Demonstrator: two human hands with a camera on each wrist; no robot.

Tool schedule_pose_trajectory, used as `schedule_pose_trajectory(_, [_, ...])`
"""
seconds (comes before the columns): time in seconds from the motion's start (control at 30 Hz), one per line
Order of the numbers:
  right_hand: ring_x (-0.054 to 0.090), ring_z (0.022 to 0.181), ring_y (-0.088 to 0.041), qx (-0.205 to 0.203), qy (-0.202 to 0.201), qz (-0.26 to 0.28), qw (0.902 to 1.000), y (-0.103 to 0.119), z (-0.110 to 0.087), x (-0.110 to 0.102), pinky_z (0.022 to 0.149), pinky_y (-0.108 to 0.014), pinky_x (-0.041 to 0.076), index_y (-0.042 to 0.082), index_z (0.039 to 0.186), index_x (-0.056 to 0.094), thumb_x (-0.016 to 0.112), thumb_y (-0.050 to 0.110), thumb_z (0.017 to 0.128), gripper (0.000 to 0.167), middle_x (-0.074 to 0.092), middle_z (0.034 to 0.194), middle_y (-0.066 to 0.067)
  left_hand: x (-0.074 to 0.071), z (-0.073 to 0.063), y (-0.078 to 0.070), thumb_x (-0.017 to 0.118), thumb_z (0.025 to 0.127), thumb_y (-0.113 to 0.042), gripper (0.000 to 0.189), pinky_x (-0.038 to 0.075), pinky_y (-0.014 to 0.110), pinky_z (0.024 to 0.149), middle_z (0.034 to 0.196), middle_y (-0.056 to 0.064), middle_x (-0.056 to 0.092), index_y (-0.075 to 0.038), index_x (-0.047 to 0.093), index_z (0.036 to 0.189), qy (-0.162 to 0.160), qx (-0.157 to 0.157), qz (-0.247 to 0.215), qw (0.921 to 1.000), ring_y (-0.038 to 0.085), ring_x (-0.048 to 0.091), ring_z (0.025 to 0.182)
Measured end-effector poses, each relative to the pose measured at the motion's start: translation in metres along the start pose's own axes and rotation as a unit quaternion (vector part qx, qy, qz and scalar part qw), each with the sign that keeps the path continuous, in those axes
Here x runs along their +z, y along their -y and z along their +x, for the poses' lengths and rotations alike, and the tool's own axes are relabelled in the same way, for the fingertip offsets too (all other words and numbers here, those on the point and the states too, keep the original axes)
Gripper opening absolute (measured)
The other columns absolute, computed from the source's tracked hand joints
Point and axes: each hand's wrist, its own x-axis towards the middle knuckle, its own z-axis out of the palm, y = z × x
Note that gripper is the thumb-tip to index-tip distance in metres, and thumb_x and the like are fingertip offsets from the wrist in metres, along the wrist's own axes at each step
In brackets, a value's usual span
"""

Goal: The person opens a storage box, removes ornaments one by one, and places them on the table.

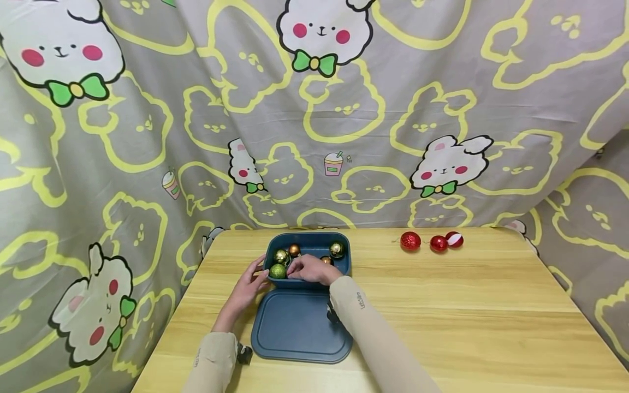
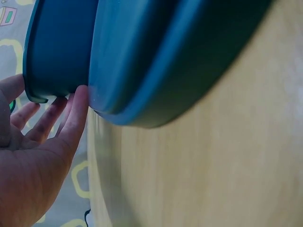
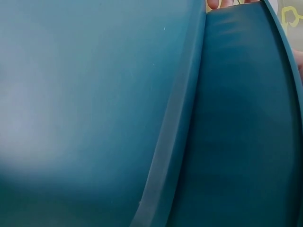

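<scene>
Green ball (image 1: 277,271) just beside right fingers (image 1: 296,268).

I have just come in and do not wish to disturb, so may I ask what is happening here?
A person is handling balls in a blue box. The left hand touches its left end; the right hand is inside, beside the green ball, and whether it holds anything is hidden. Gold balls and copper balls are also in the box. The lid lies off, on the near side. Three more balls, red or red and white, lie on the table to the right.
</scene>
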Motion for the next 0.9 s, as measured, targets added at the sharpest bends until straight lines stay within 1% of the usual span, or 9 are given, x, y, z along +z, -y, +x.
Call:
schedule_pose_trajectory(0.2, [0.065,0.093,-0.012,-0.001,-0.013,0.012,0.9998,0.003,-0.002,-0.003,0.086,-0.033,0.055,0.015,0.107,0.075,0.070,0.020,0.101,0.010,0.071,0.104,0.001,0.000,0.000,-0.002,0.050,0.111,-0.027,0.054,0.053,0.054,0.107,0.150,0.027,0.043,-0.017,0.033,0.162,0.002,-0.009,-0.013,0.9999,0.040,0.057,0.129])
schedule_pose_trajectory(0.37, [0.065,0.091,-0.013,-0.007,-0.027,0.021,0.9994,0.006,-0.006,-0.005,0.083,-0.033,0.055,0.016,0.106,0.075,0.070,0.021,0.101,0.009,0.071,0.103,0.002,0.000,-0.001,-0.004,0.050,0.111,-0.029,0.056,0.052,0.054,0.107,0.151,0.027,0.042,-0.017,0.032,0.163,0.004,-0.008,-0.016,0.9998,0.040,0.056,0.130])
schedule_pose_trajectory(0.47, [0.066,0.089,-0.013,-0.019,-0.034,0.019,0.9990,0.006,-0.007,-0.006,0.080,-0.032,0.056,0.015,0.107,0.075,0.070,0.021,0.100,0.010,0.071,0.102,0.001,0.001,-0.002,-0.004,0.051,0.111,-0.029,0.057,0.052,0.054,0.107,0.151,0.027,0.042,-0.016,0.031,0.163,0.003,-0.008,-0.014,0.9999,0.040,0.056,0.130])
schedule_pose_trajectory(0.57, [0.067,0.087,-0.013,-0.034,-0.042,0.015,0.9984,0.006,-0.010,-0.008,0.078,-0.031,0.056,0.011,0.109,0.075,0.071,0.019,0.100,0.013,0.071,0.102,-0.001,0.001,-0.003,-0.003,0.051,0.111,-0.028,0.058,0.053,0.053,0.107,0.151,0.028,0.042,-0.015,0.031,0.163,0.003,-0.009,-0.013,0.9999,0.039,0.056,0.130])
schedule_pose_trajectory(0.67, [0.069,0.087,-0.014,-0.042,-0.046,0.004,0.9981,0.007,-0.015,-0.013,0.078,-0.031,0.058,0.008,0.111,0.074,0.070,0.019,0.101,0.016,0.071,0.103,0.000,0.001,-0.002,-0.002,0.050,0.111,-0.028,0.057,0.053,0.053,0.107,0.151,0.027,0.041,-0.016,0.031,0.163,0.004,-0.010,-0.014,0.9998,0.040,0.055,0.130])
schedule_pose_trajectory(0.73, [0.071,0.090,-0.018,-0.042,-0.043,0.002,0.9982,0.009,-0.019,-0.017,0.080,-0.032,0.058,0.009,0.113,0.074,0.069,0.020,0.101,0.016,0.071,0.105,0.000,0.001,-0.001,-0.003,0.051,0.111,-0.028,0.057,0.053,0.053,0.107,0.151,0.027,0.042,-0.017,0.031,0.163,0.004,-0.011,-0.017,0.9998,0.040,0.055,0.130])
schedule_pose_trajectory(0.8, [0.073,0.094,-0.024,-0.046,-0.044,0.003,0.9980,0.010,-0.023,-0.023,0.083,-0.035,0.059,0.011,0.113,0.073,0.068,0.021,0.102,0.015,0.071,0.106,0.000,0.000,-0.001,-0.002,0.051,0.111,-0.029,0.058,0.052,0.053,0.108,0.151,0.026,0.042,-0.017,0.031,0.163,0.005,-0.011,-0.019,0.9997,0.040,0.055,0.130])
schedule_pose_trajectory(0.9, [0.073,0.101,-0.032,-0.055,-0.047,0.009,0.9973,0.011,-0.029,-0.032,0.087,-0.041,0.060,0.011,0.114,0.072,0.066,0.021,0.103,0.016,0.071,0.109,-0.002,0.000,-0.001,-0.002,0.052,0.110,-0.029,0.058,0.053,0.053,0.107,0.151,0.026,0.042,-0.017,0.031,0.163,0.005,-0.011,-0.021,0.9997,0.039,0.056,0.129])
